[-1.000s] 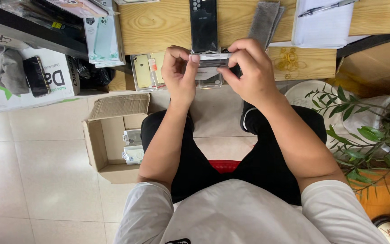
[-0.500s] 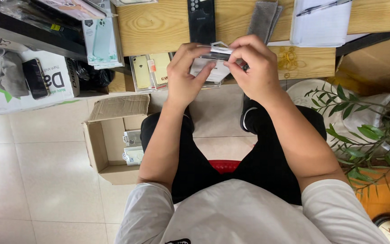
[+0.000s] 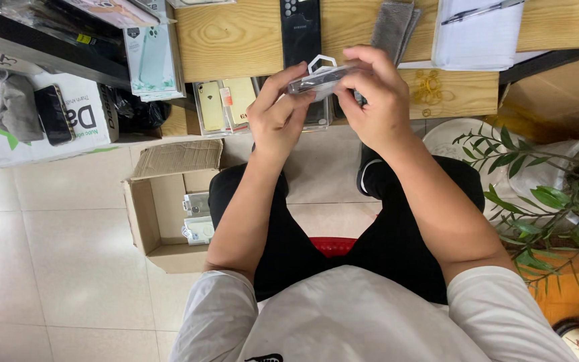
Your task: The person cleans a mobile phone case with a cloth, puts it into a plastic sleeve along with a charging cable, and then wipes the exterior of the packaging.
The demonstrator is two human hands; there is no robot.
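- Head view: two hands hold one clear phone-case packet (image 3: 319, 78) between them, raised above the lap at the edge of the wooden counter (image 3: 236, 33).
- Left hand (image 3: 277, 117) grips its left end; right hand (image 3: 376, 100) grips its right end.
- One black case (image 3: 301, 30) and one grey cloth (image 3: 393, 27) lie on the counter.
- One open cardboard box (image 3: 152, 214) stands on the floor, two packets inside.
- One potted plant (image 3: 557, 194) is at right.

Clear packaged phone case (image 3: 319, 79), white hang tab, held level above the wooden table edge
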